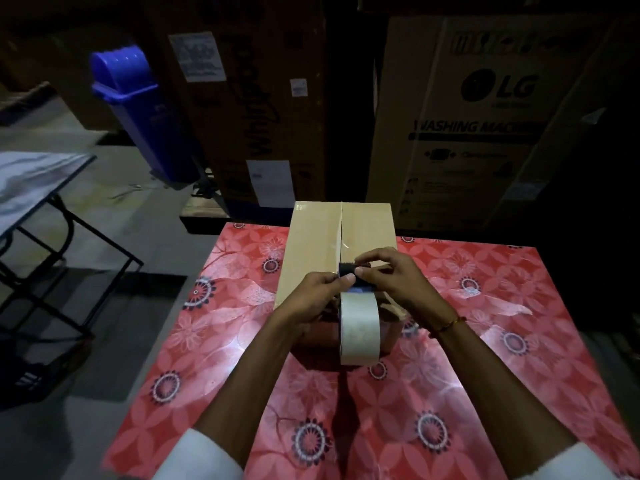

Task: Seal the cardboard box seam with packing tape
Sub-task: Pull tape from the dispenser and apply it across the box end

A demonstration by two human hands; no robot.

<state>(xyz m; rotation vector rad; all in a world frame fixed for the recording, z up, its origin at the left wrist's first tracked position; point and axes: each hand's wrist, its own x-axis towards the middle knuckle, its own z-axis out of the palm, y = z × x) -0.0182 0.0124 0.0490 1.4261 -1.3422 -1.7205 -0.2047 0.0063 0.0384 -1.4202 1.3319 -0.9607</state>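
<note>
Hands working a tape dispenser on a cardboard box.

Cardboard box (313,247) sits on the red floral bench (519,306), seam running near to far. Left hand (313,294) and right hand (388,273) each grip the tape dispenser (356,313) over the near seam; taping appears underway, and next the tape needs drawing along it.

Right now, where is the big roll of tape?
In the head view, the tape roll sits centre frame at the near end of the cardboard box, just below both hands on the red flowery table.
</note>
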